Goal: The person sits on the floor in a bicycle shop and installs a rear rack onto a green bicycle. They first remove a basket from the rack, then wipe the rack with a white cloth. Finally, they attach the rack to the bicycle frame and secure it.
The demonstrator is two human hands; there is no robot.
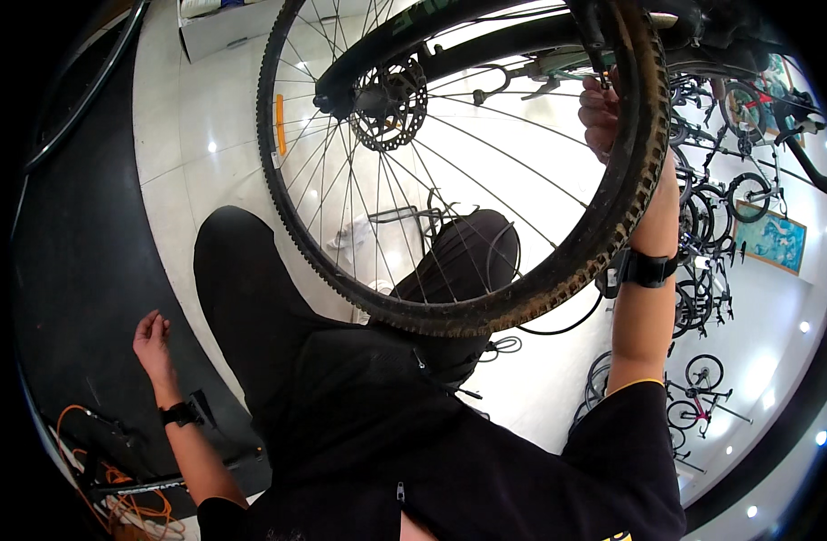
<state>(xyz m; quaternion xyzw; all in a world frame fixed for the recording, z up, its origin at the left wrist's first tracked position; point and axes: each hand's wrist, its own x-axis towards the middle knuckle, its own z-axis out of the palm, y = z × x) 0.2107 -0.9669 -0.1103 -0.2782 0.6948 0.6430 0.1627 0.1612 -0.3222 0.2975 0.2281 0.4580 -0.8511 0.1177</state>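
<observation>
A bicycle wheel (512,320) with a knobby, dirt-marked tyre stands in front of me, over my lap. Its hub carries a disc brake rotor (389,105), and thick black tubes (413,41) run from there to the upper right. Beyond the tyre's right side, my right hand (599,117) is raised with fingers curled at a dark part near the top; the tyre and rim partly cover it, so what it grips cannot be made out. Away to the left, my left hand (152,345) hovers over a dark mat, fingers drawn together. Nothing shows clearly between them.
Orange cable (138,500) and a black stand-like bar lie at lower left on the dark mat (89,270). A white box (228,32) sits at the top left. Several bicycles (697,216) line the right side, near a framed picture (772,236). An orange reflector (280,124) is on the spokes.
</observation>
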